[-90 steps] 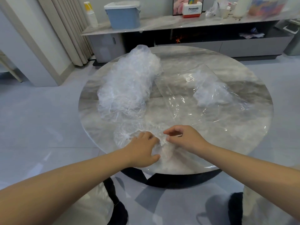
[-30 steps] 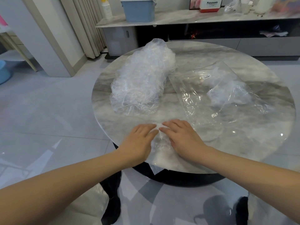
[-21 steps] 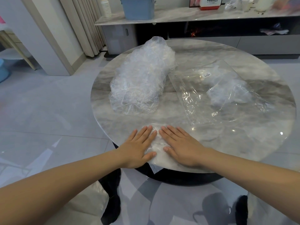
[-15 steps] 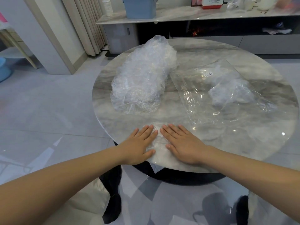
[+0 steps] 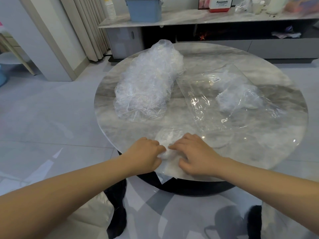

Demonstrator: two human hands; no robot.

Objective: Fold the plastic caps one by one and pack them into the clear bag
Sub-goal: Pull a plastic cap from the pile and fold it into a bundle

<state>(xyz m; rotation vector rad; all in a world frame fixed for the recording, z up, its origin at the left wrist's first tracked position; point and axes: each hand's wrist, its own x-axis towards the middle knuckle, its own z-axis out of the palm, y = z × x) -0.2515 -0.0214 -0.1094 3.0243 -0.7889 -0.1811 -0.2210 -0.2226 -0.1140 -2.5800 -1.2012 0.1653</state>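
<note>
One thin clear plastic cap lies flattened at the near edge of the round marble table. My left hand and my right hand meet on it, fingers curled and pinching its crumpled near part; a corner of plastic hangs over the table edge. A tall heap of loose plastic caps sits on the table's left half. The clear bag lies flat on the right half, with a few folded caps inside it.
Behind the table runs a low TV cabinet with a blue bin and a red-and-white box. Curtains hang at the left. The floor is glossy tile. My legs show below the table.
Both hands lay flat, pressing the cap down half a second ago. Now the fingers have curled in and gathered the cap's near part between them.
</note>
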